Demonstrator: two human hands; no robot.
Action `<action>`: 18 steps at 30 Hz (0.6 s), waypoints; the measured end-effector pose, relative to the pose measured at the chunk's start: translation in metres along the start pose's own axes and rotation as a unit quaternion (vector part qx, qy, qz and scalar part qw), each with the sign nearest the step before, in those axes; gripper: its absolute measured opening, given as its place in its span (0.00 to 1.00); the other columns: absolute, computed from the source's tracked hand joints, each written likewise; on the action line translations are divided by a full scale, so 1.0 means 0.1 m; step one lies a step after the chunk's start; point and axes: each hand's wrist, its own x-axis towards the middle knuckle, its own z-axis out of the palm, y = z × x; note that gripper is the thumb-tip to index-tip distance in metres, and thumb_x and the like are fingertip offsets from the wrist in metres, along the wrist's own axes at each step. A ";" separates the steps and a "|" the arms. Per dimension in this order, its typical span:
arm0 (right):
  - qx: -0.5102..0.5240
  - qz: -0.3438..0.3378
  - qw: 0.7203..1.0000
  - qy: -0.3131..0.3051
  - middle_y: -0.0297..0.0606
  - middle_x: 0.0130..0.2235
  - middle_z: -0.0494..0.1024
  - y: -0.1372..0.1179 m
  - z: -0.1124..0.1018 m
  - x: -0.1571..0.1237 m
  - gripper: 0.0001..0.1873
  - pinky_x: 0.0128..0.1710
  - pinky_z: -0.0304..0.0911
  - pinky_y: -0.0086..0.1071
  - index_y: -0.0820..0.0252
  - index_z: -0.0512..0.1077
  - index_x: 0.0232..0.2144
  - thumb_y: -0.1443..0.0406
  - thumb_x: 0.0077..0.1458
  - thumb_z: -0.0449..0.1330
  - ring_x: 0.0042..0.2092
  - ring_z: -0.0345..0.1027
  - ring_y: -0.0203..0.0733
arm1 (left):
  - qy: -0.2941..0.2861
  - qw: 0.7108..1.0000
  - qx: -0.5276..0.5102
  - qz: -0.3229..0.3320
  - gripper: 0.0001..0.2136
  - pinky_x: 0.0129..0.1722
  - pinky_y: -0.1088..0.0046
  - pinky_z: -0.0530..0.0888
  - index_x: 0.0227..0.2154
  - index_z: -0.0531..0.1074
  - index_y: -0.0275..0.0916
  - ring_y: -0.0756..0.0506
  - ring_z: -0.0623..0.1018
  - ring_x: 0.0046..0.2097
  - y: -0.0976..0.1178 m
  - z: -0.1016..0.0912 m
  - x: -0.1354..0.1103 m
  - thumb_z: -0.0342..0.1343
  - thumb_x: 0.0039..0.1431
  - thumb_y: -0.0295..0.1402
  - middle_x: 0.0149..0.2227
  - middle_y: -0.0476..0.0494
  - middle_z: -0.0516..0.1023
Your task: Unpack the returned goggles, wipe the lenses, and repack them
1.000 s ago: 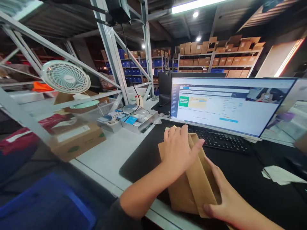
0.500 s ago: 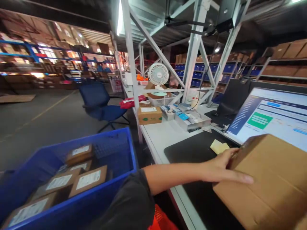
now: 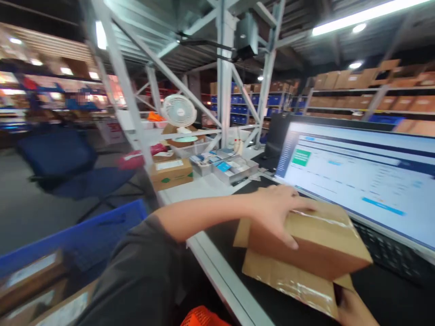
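A brown cardboard box (image 3: 326, 217) sits tilted over the black mat in front of the monitor, with flaps standing open on its near side and clear tape along its edges. My left hand (image 3: 277, 213) lies across the box's top left edge, thumb on the near face and fingers over the top, gripping it. At the lower right, my right hand (image 3: 353, 308) holds the box near an open flap; its fingers are partly hidden by the cardboard. What is inside the box cannot be seen.
A monitor (image 3: 367, 167) and a black keyboard (image 3: 384, 249) stand behind the box. Left of them are a small labelled carton (image 3: 173, 174), a grey tray (image 3: 238, 172) and a fan (image 3: 179, 111). A blue bin (image 3: 112, 226) with labelled parcels stands beside the desk; a chair (image 3: 74, 158) is beyond.
The view has swung right. The box has turned and come lower, its open flaps now showing. My left hand has shifted onto its top edge, and my right hand is now clearly visible.
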 end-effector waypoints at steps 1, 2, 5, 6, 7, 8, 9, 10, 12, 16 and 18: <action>0.030 0.025 0.999 -0.009 0.47 0.37 0.82 -0.02 -0.01 -0.01 0.21 0.45 0.75 0.50 0.59 0.79 0.34 0.49 0.45 0.68 0.43 0.77 0.63 | 0.001 1.000 -0.020 0.005 0.40 0.53 0.57 0.70 0.55 0.73 0.49 0.32 0.74 0.49 0.01 -0.05 0.03 0.74 0.32 0.44 0.47 0.42 0.74; 0.047 0.038 0.998 -0.005 0.48 0.39 0.82 -0.04 -0.02 -0.02 0.24 0.46 0.74 0.50 0.61 0.79 0.38 0.49 0.45 0.69 0.45 0.76 0.63 | 0.000 1.000 -0.029 0.007 0.40 0.55 0.57 0.69 0.56 0.72 0.49 0.32 0.74 0.51 0.01 -0.11 0.06 0.73 0.34 0.44 0.48 0.41 0.74; 0.051 0.035 0.996 0.060 0.56 0.51 0.77 -0.06 -0.04 -0.04 0.41 0.53 0.69 0.53 0.67 0.70 0.54 0.49 0.42 0.70 0.53 0.72 0.64 | -0.012 0.999 -0.035 0.015 0.38 0.58 0.54 0.67 0.58 0.70 0.46 0.33 0.72 0.54 0.05 -0.34 0.18 0.70 0.40 0.47 0.51 0.41 0.73; 0.050 0.029 0.996 0.071 0.58 0.55 0.73 -0.04 -0.04 -0.04 0.45 0.56 0.66 0.54 0.68 0.66 0.58 0.49 0.43 0.70 0.55 0.70 0.63 | -0.003 0.999 -0.053 0.002 0.35 0.58 0.54 0.67 0.56 0.72 0.43 0.34 0.73 0.54 0.08 -0.43 0.22 0.67 0.44 0.48 0.50 0.41 0.74; 0.048 0.027 0.996 0.077 0.59 0.58 0.70 0.00 -0.03 -0.05 0.47 0.58 0.64 0.55 0.68 0.62 0.60 0.49 0.44 0.69 0.58 0.67 0.63 | 0.018 0.997 -0.075 -0.028 0.30 0.58 0.54 0.66 0.54 0.73 0.40 0.35 0.73 0.55 0.10 -0.52 0.27 0.63 0.49 0.48 0.48 0.43 0.75; 0.043 0.028 0.996 0.080 0.59 0.61 0.67 0.03 -0.02 -0.05 0.49 0.60 0.61 0.56 0.68 0.58 0.63 0.49 0.46 0.68 0.60 0.64 0.63 | 0.052 0.991 -0.097 -0.070 0.25 0.58 0.55 0.66 0.52 0.74 0.37 0.36 0.73 0.55 0.13 -0.62 0.31 0.58 0.55 0.47 0.47 0.44 0.75; 0.032 0.029 0.996 0.083 0.59 0.63 0.64 0.07 -0.01 -0.06 0.50 0.61 0.58 0.56 0.67 0.55 0.64 0.50 0.47 0.67 0.62 0.61 0.62 | 0.095 0.983 -0.113 -0.113 0.23 0.58 0.56 0.67 0.51 0.74 0.35 0.38 0.73 0.56 0.16 -0.72 0.35 0.53 0.59 0.45 0.47 0.46 0.75; 0.013 0.028 0.995 0.090 0.59 0.65 0.61 0.09 0.00 -0.06 0.50 0.63 0.55 0.56 0.66 0.53 0.66 0.52 0.48 0.67 0.64 0.57 0.62 | 0.130 0.974 -0.119 -0.144 0.23 0.57 0.56 0.67 0.52 0.72 0.32 0.39 0.72 0.57 0.17 -0.82 0.37 0.47 0.63 0.43 0.47 0.47 0.74; -0.028 0.016 0.993 0.111 0.56 0.67 0.56 0.11 0.01 -0.05 0.52 0.66 0.49 0.57 0.62 0.48 0.68 0.56 0.48 0.67 0.67 0.51 0.60 | 0.165 0.966 -0.105 -0.172 0.25 0.54 0.56 0.68 0.56 0.65 0.26 0.42 0.70 0.58 0.13 -0.99 0.37 0.34 0.66 0.38 0.48 0.50 0.72; -0.072 -0.003 0.992 0.103 0.53 0.68 0.53 0.08 0.00 -0.05 0.52 0.66 0.49 0.55 0.57 0.42 0.69 0.61 0.50 0.65 0.69 0.48 0.57 | 0.232 0.938 -0.113 -0.231 0.25 0.51 0.66 0.68 0.57 0.60 0.25 0.49 0.70 0.56 -0.29 -1.13 0.12 0.27 0.67 0.34 0.47 0.54 0.73; -0.089 0.003 0.990 0.108 0.53 0.68 0.53 0.07 -0.01 -0.05 0.51 0.65 0.51 0.53 0.58 0.42 0.69 0.62 0.51 0.65 0.68 0.49 0.57 | 0.283 0.900 -0.175 -0.282 0.20 0.49 0.71 0.70 0.54 0.64 0.28 0.50 0.73 0.51 -0.63 -1.07 -0.13 0.38 0.69 0.37 0.42 0.56 0.76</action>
